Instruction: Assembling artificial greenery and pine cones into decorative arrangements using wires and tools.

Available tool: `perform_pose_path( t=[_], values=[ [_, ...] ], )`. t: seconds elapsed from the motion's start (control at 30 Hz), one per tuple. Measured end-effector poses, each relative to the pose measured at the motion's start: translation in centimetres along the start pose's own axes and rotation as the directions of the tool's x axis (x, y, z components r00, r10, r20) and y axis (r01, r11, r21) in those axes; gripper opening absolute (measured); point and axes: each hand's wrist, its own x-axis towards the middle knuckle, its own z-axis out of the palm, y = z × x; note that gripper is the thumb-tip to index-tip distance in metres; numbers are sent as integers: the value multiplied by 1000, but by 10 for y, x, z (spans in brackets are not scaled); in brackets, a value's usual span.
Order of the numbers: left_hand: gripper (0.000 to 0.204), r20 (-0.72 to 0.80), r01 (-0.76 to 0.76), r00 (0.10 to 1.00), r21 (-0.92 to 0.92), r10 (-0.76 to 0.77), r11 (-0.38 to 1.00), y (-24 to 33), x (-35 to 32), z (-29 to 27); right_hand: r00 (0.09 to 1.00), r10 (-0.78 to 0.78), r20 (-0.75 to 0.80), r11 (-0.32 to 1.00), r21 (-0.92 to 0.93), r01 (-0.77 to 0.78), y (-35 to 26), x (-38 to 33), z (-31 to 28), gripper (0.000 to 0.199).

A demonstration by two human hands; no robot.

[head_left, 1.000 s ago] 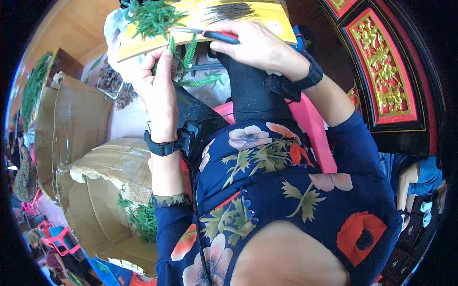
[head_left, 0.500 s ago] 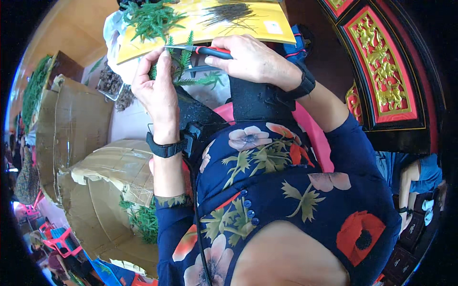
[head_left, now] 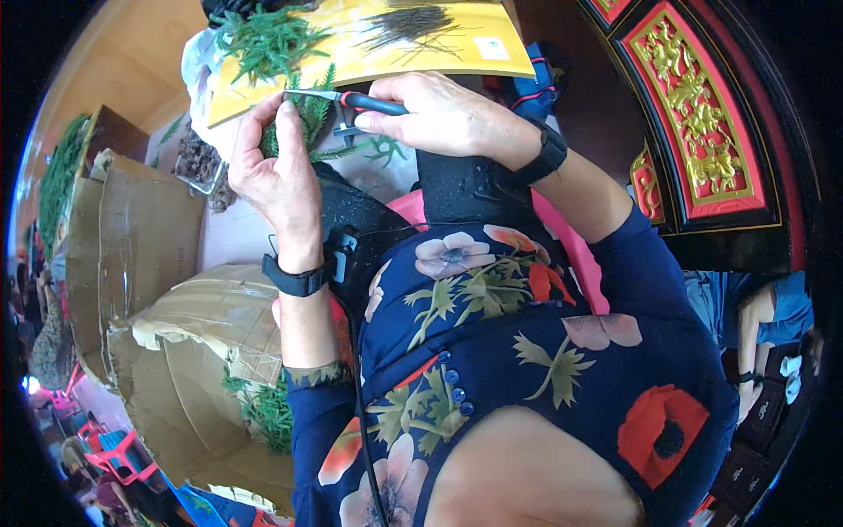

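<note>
My right hand (head_left: 448,114) is closed round the dark and red handles of slim-nosed pliers (head_left: 376,104), whose jaws point left. At their tip, the thumb and forefinger of my left hand (head_left: 279,180) are pinched together beside a feathery green sprig (head_left: 314,114). The sprig hangs over my lap, partly hidden behind my left fingers. Whatever lies between the jaws is too small to make out. Just beyond my hands, a yellow board (head_left: 505,72) carries a heap of green sprigs (head_left: 268,44) and a bundle of thin dark stems or wires (head_left: 413,25).
Torn cardboard boxes (head_left: 145,233) stand on my left, one with green foliage (head_left: 270,417) inside. Behind them is a clear tray (head_left: 204,162) of brown clumps. A red and gold carved panel (head_left: 694,114) rises on the right. Another person's arm (head_left: 751,342) shows at far right.
Both hands, with the pliers and the sprig, have shifted slightly left in view. The sprig leans more. The board has also moved a little left and up in the picture.
</note>
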Motion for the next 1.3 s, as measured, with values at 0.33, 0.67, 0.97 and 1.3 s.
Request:
perform_pose_path(
  t=[0.33, 0.67, 0.97, 1.3],
  values=[
    [13, 5, -33, 999, 69, 32, 997, 1, 0, 2, 1000, -14, -10, 1000, 9, 14, 2, -1, 1, 41],
    [14, 41, 68, 997, 6, -68, 998, -4, 1, -1, 998, 35, 55, 999, 11, -36, 7, 4, 5, 45],
    [15, 72, 178, 983, -95, -172, 979, 2, 3, -3, 992, 66, 107, 996, 54, -72, 7, 10, 10, 47],
    [15, 84, 265, 964, -202, -253, 943, -3, 1, -3, 972, 100, 213, 978, 159, -136, 5, 12, 7, 43]
  ],
)
